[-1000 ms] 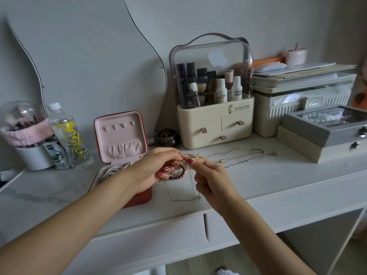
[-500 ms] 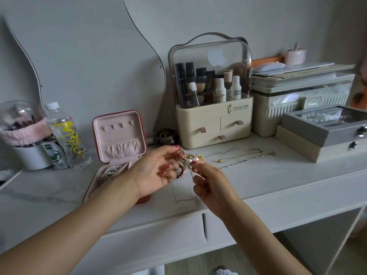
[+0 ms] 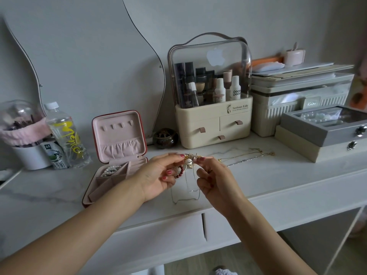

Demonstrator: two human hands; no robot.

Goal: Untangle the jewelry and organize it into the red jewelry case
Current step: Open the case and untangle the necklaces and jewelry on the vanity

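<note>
A tangled clump of jewelry [image 3: 188,160], gold bits with a white pearl, hangs between my two hands above the white vanity top. My left hand [image 3: 158,175] pinches its left side, and a dark red bead bracelet [image 3: 178,172] dangles by that palm. My right hand [image 3: 215,180] pinches the clump's right side. Thin silver chains [image 3: 186,192] trail down from it onto the table. The red jewelry case [image 3: 117,155] stands open to the left, pink inside, with a pearl strand [image 3: 110,170] in one compartment.
Two loose chains [image 3: 246,156] lie on the table right of my hands. A cream cosmetics organizer [image 3: 213,126] and a small dark round jar [image 3: 165,137] stand behind. Grey stacked boxes [image 3: 325,135] sit at right, a water bottle [image 3: 66,135] and brush holder [image 3: 25,135] at left.
My hands have stayed over the same spot, working the clump between the fingertips. A white pearl now shows between them, and the red bracelet hangs lower by my left palm.
</note>
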